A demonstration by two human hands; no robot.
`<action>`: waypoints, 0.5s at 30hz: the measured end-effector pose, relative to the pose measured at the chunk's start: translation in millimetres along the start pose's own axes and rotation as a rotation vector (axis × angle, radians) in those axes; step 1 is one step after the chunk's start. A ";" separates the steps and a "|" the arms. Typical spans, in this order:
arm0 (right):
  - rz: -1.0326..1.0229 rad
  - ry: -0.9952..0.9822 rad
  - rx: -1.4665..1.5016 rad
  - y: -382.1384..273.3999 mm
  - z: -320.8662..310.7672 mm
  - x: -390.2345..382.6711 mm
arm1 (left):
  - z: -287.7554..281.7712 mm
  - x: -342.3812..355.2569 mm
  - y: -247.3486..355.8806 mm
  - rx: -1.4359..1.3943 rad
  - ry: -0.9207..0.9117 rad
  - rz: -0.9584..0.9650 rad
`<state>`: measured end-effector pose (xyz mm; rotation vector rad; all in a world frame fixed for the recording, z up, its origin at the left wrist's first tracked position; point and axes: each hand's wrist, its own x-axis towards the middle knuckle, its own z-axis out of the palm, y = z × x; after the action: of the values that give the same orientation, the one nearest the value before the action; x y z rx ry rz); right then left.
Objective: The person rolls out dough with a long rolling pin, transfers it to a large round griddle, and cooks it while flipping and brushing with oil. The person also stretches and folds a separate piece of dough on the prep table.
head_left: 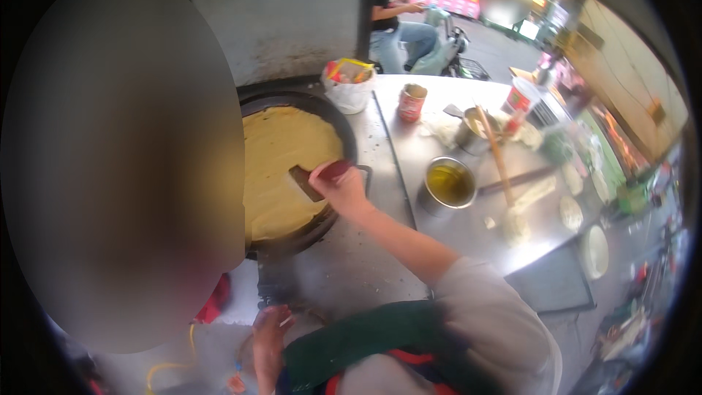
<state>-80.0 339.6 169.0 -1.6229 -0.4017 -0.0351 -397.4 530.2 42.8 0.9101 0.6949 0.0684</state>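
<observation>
My right hand [340, 184] is closed around the dark red handle of a scraper [306, 183]. Its flat dark blade lies on or just over a wide, pale yellow flatbread [281, 153], near the right side. The flatbread spreads across a big round black pan [346, 130], whose left part is hidden by a blurred patch. Down at the counter's near edge is my left hand [270, 325], away from the pan. Its fingers look loosely bent and apart, with nothing visible in them.
On the steel counter [380, 249] stand a metal pot of yellow liquid [449, 183], a red can [412, 102], another metal pot [474, 132] and a white bag [349, 88]. A long wooden stick [497, 153] leans there. A person [402, 22] sits on a scooter beyond.
</observation>
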 end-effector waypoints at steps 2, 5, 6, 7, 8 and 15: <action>0.060 0.169 0.241 3.6 -31.6 7.2 | -11.2 11.7 -7.2 -0.039 -0.067 -0.056; -0.009 0.358 0.363 16.1 -118.8 -4.4 | -3.6 21.3 -18.9 0.073 -0.043 -0.067; -0.068 0.459 0.226 21.5 -144.7 -9.5 | 0.7 23.3 -20.6 0.123 -0.048 -0.077; -0.124 0.559 0.083 28.0 -168.0 -15.7 | 6.9 24.1 -22.9 0.156 -0.076 -0.064; -0.128 0.655 -0.132 36.8 -188.6 -21.3 | 14.4 23.6 -25.1 0.189 -0.107 -0.052; -0.011 0.789 -0.585 106.8 -271.5 -58.8 | 76.8 28.6 -30.4 0.279 -0.240 -0.060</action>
<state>-46.6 58.1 78.5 -2.0132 0.2401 -0.8391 -337.5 466.9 36.8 1.1424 0.5144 -0.1929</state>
